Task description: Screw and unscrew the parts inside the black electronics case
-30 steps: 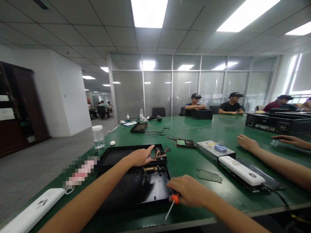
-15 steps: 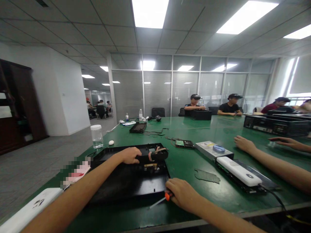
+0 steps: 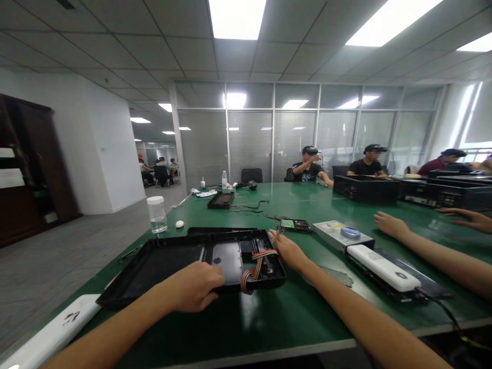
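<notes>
A black computer-case panel (image 3: 165,261) with raised edges is in front of me, tilted above the green table. My left hand (image 3: 196,287) is closed on its near edge. At the panel's right end, my right hand (image 3: 290,251) grips the corner, its fingertips partly hidden behind the edge. A striped ribbon of wires (image 3: 259,264) loops around the frame at that end. The screwdriver that was in my right hand does not show. Behind the panel lies another flat black piece (image 3: 215,230).
To the right are a silver disc drive (image 3: 338,231) with a blue round lid, a white device (image 3: 384,269) and a neighbour's hand (image 3: 392,226). A clear jar (image 3: 157,215) stands at the left edge. A small circuit board (image 3: 294,225) lies beyond.
The black panel has been turned and raised, so its wired frame faces me. My left hand came nearer; my right hand moved up to the panel's right end. Across the table, a black case shifted right.
</notes>
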The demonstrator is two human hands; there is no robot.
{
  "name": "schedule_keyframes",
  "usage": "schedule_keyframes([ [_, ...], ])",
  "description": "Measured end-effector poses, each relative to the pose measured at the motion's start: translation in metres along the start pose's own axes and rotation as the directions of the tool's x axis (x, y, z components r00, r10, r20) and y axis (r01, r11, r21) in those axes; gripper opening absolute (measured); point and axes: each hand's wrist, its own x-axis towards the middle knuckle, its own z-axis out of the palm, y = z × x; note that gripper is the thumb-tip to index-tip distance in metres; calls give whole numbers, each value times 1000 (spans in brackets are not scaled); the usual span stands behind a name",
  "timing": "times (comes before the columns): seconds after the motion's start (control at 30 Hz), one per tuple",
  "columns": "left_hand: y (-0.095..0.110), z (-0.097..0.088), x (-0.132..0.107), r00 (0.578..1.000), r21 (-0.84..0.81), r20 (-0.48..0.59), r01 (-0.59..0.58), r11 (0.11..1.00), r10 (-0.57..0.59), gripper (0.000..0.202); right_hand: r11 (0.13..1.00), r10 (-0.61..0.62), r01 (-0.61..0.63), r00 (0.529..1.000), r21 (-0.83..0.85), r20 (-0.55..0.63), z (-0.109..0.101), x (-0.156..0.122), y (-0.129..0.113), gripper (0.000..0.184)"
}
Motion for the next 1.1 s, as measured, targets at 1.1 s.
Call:
schedule_keyframes([
  [1.1, 3, 33, 10, 981, -59, 193, 45, 997, -33, 15, 955, 255, -166, 885, -246, 390, -8, -5, 16, 18],
])
